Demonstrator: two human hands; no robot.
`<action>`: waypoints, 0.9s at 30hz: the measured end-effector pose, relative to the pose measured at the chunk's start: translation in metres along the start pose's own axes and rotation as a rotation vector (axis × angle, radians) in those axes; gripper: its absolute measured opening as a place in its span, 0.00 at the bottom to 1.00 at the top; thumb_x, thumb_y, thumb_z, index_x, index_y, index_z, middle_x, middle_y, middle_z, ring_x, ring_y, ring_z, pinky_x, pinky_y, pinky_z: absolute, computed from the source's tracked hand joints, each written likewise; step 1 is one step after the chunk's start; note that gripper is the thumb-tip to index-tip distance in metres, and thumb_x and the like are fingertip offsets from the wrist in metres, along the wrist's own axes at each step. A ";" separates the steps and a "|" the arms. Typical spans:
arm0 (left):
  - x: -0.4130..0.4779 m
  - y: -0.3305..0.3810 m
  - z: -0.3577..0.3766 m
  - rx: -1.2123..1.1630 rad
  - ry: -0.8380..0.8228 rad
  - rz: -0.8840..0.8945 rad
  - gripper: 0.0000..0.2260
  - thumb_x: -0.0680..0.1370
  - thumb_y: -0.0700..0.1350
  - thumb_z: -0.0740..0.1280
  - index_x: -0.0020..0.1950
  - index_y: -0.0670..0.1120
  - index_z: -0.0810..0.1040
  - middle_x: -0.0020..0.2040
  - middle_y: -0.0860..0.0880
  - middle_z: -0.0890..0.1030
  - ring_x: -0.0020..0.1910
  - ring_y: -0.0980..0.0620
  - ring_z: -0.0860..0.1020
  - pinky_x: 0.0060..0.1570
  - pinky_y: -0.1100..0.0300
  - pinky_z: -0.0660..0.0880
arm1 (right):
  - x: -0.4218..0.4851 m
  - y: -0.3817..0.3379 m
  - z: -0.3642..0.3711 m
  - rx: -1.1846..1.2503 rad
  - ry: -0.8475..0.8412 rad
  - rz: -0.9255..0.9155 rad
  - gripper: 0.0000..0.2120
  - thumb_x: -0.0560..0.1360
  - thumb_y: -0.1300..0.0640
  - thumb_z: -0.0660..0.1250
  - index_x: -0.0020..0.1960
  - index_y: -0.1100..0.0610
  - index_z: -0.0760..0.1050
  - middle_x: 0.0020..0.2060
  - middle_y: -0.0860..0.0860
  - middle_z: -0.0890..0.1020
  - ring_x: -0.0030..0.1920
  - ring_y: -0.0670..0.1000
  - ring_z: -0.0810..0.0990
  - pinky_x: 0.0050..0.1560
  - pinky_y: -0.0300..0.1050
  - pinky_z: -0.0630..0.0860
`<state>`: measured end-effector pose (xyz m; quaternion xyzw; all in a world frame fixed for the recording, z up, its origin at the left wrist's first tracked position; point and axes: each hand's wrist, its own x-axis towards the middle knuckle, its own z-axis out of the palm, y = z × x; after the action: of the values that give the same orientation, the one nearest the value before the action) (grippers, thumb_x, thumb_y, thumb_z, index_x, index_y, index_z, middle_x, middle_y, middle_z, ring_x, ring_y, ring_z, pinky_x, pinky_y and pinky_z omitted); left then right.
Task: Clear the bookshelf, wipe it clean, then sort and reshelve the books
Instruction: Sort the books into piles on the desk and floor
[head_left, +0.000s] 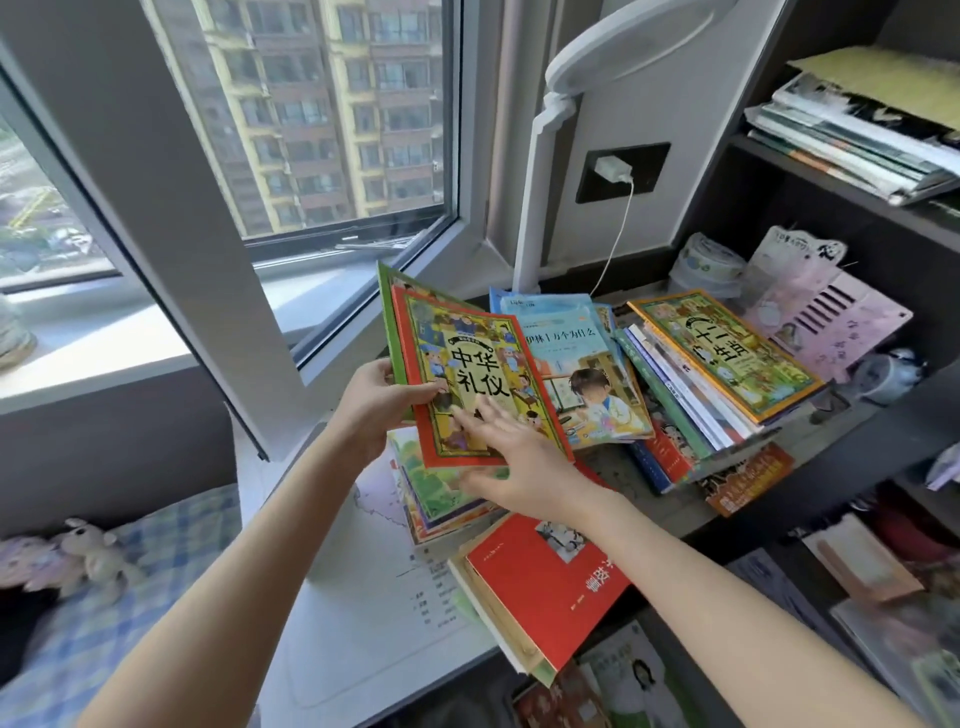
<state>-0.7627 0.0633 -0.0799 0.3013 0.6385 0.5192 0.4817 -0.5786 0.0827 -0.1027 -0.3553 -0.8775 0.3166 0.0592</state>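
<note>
My left hand (376, 402) grips the left edge of a few thin picture books, tilted up; the front one is a red-bordered picture book (467, 364) and a green-edged one sits behind it. My right hand (511, 457) lies with straight fingers on the lower part of that red-bordered cover. Beneath the hands is a stack of colourful picture books (431, 499). To the right lie a blue book with a boy on its cover (587, 384) and a slanted pile topped by an orange-bordered book (727, 353). A red book (540, 587) tops a pile near me.
A white desk lamp (540, 171) stands behind the books, by a wall socket with a charger (615, 171). The dark bookshelf (831, 171) at right holds flat stacked books above. A pink folder (826, 322) and tape rolls sit beside the piles. A window and a bed with soft toys lie left.
</note>
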 end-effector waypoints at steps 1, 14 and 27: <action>-0.005 -0.002 -0.004 -0.021 -0.010 0.019 0.10 0.72 0.34 0.72 0.51 0.42 0.78 0.46 0.46 0.84 0.42 0.49 0.84 0.40 0.56 0.81 | -0.007 0.002 -0.006 0.123 0.019 0.023 0.34 0.76 0.48 0.68 0.77 0.46 0.56 0.77 0.45 0.53 0.77 0.44 0.48 0.76 0.52 0.48; -0.089 -0.070 0.007 -0.034 -0.274 0.161 0.22 0.67 0.38 0.76 0.58 0.45 0.74 0.48 0.50 0.85 0.46 0.51 0.84 0.43 0.61 0.79 | -0.087 0.042 -0.032 0.891 0.495 0.194 0.11 0.73 0.64 0.70 0.52 0.52 0.78 0.49 0.49 0.85 0.54 0.49 0.82 0.60 0.51 0.74; -0.097 -0.112 0.103 -0.034 0.214 0.116 0.10 0.72 0.35 0.73 0.47 0.48 0.80 0.43 0.51 0.84 0.39 0.55 0.82 0.33 0.66 0.78 | -0.115 0.099 -0.007 0.525 0.248 0.347 0.14 0.79 0.52 0.64 0.63 0.48 0.68 0.55 0.41 0.75 0.58 0.44 0.75 0.57 0.42 0.70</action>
<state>-0.6194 -0.0156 -0.1567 0.2726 0.6587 0.5862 0.3849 -0.4327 0.0644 -0.1425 -0.5076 -0.6788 0.4915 0.2000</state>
